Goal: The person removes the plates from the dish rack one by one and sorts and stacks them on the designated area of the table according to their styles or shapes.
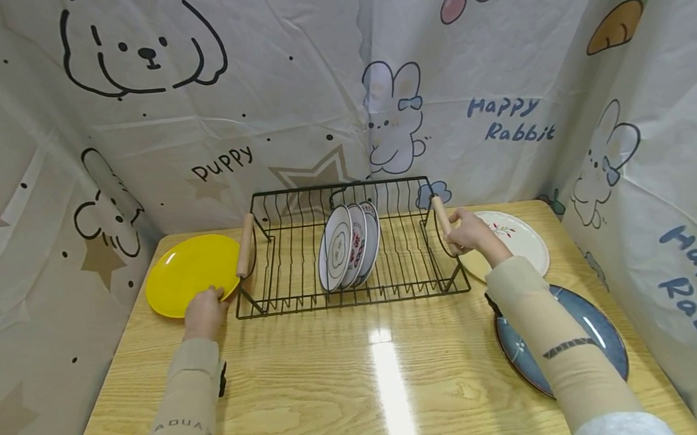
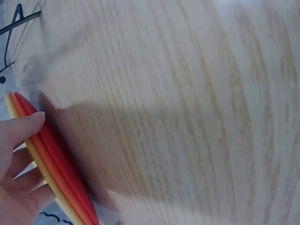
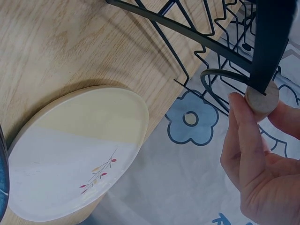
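Observation:
My left hand grips the near right edge of a yellow plate, left of a black wire dish rack. From the left wrist view, this is a stack: a red plate and an orange one lie against the yellow. My right hand pinches the wooden handle at the rack's right end, thumb and fingers on either side of it. Several patterned white plates lean upright in the middle of the rack. The left wooden handle is beside the yellow plate, with no hand on it.
Right of the rack lies a white and cream plate with a red sprig, partly behind my right hand. Nearer, a blue plate sits under my right forearm. A printed curtain encloses the wooden table behind and at both sides.

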`<state>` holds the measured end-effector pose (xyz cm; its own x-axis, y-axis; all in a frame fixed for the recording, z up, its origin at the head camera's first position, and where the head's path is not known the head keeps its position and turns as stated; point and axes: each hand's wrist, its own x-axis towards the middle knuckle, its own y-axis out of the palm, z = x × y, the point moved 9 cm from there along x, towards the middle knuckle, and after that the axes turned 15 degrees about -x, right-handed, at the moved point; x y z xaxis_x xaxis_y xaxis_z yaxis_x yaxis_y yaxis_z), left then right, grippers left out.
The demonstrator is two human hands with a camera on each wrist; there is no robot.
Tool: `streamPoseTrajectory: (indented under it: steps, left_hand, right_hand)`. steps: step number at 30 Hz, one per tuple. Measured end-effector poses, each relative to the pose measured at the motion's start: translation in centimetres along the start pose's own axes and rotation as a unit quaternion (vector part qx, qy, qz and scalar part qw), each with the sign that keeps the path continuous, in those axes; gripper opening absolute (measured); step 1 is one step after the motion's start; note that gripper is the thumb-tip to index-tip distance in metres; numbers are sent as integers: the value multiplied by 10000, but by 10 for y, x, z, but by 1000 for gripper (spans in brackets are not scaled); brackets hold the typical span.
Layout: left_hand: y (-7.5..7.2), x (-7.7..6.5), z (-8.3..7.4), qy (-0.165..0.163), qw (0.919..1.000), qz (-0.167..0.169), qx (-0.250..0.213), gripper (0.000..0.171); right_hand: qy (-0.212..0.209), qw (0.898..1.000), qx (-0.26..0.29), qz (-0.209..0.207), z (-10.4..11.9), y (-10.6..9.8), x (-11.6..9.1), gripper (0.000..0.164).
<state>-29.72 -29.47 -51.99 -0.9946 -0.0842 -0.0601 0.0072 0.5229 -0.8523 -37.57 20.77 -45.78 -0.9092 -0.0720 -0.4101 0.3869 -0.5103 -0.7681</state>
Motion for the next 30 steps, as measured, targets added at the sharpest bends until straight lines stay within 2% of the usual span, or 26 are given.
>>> streamPoseTrajectory:
  steps: [3, 5, 9, 12, 14, 16, 18, 21, 23, 27, 30]
  left_hand:
    - [-1, 0, 0, -91, 9997, 154, -160, 39]
    - [-1, -1, 1, -163, 9985, 383, -353, 41]
    - [-2, 1, 2, -435, 9886, 1003, -1032, 51]
    - [-11, 5, 2, -533, 9821, 1134, -1405, 61]
    - [-23, 8, -1, -507, 9819, 918, -1576, 66]
    - [-38, 10, -5, -473, 9817, 534, -1767, 69]
    - [-55, 11, -12, -425, 9776, 63, -2060, 69]
    - [-80, 11, -27, -237, 9672, -615, -2452, 68]
    - [-92, 12, -40, -111, 9570, -894, -2757, 67]
    - [-105, 13, -68, 82, 9404, -1134, -3205, 69]
    - [-107, 14, -90, 250, 9341, -1136, -3376, 71]
  right_hand:
    - [-11, 10000, -3, -14, 0, 0, 0, 48]
    - [-13, 10000, -10, -19, 0, 0, 0, 48]
    - [-9, 10000, -24, -34, 0, 0, -1, 48]
    - [-6, 10000, -32, -40, 0, -1, -1, 48]
    - [-15, 10000, -33, -34, 0, -1, -1, 48]
    - [-10, 10000, -35, -27, 0, -1, -1, 48]
    - [-7, 10000, -41, -19, 1, -1, -1, 48]
    - [13, 10000, -42, -17, 1, -1, -2, 48]
    - [22, 10000, -48, -21, 0, -1, -2, 48]
    - [9, 10000, -46, -36, 0, 0, -2, 48]
    - [2, 10000, -33, -39, 1, 0, -2, 48]
